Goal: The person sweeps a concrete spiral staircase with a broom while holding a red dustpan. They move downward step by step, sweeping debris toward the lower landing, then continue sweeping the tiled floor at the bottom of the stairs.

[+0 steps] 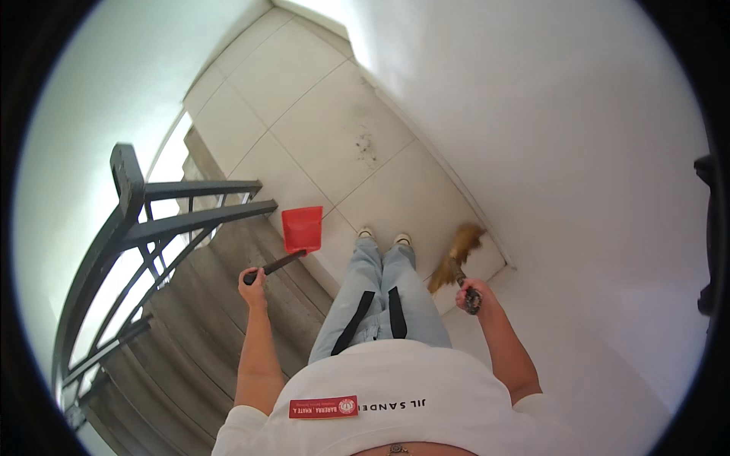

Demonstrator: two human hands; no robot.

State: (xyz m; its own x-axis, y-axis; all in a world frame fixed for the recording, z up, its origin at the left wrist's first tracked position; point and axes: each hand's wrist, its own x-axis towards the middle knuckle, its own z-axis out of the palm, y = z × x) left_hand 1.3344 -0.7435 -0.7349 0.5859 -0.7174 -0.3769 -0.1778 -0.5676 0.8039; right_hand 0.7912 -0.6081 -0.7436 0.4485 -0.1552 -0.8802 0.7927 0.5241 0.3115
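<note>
My left hand (252, 286) grips the dark handle of a red dustpan (303, 228), whose pan is out ahead of it, left of my shoes. In my right hand (477, 297) is the handle of a broom with brown bristles (466, 242). The bristles look blurred and spread beside the right wall's base. On the pale tiles ahead of my feet lies a scatter of dark dirt (365, 147), with a greyish smudge just beyond it. Both tools are apart from this dirt.
Concrete stairs (194, 308) descend on my left, close to my feet. A dark metal railing (188, 222) with a handrail borders them. The white wall (542, 142) runs along the right of the tiled landing (308, 114), with a low baseboard at its foot.
</note>
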